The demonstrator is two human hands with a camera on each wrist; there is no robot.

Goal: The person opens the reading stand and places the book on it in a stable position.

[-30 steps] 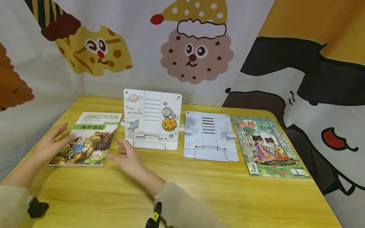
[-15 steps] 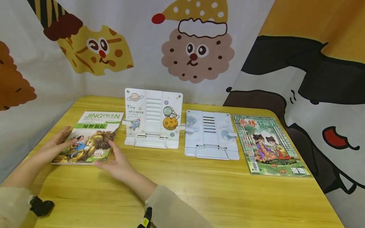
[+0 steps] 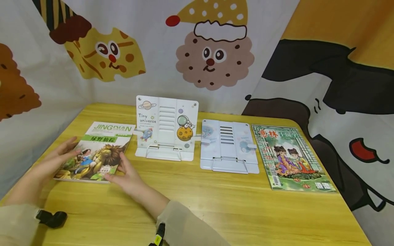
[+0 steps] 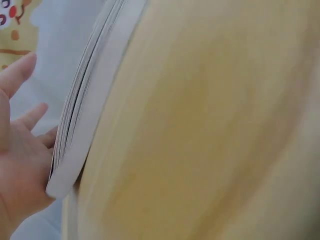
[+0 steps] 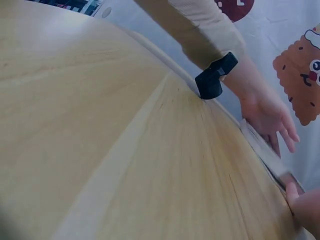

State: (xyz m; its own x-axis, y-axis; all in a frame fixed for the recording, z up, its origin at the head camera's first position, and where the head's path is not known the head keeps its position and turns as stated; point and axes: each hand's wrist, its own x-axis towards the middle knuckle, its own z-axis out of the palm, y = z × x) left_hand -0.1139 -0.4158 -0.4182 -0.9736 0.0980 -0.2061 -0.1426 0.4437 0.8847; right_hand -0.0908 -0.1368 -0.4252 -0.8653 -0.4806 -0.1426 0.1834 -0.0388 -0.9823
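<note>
A paperback book (image 3: 101,150) with a lion and a girl on its cover lies at the left of the table. My left hand (image 3: 53,160) is at its left edge, fingers spread and mostly straight, as the left wrist view also shows of this hand (image 4: 22,165). At the lower right corner, my right hand (image 3: 130,174) holds the book, thumb at the near edge and fingers along the right side. The undersides of the fingers are hidden. Page edges of the book (image 4: 80,105) show in the left wrist view.
A white "Tiny universe" book stand (image 3: 166,130) stands upright right of the book. A pale blue book stand (image 3: 229,147) lies back beside it. Farther right is a green magazine (image 3: 293,157). A cartoon-printed curtain (image 3: 157,44) hangs behind the wooden table (image 3: 215,208).
Both hands have come in to the book, the right hand moving left to its lower right corner. The book has shifted slightly toward me.
</note>
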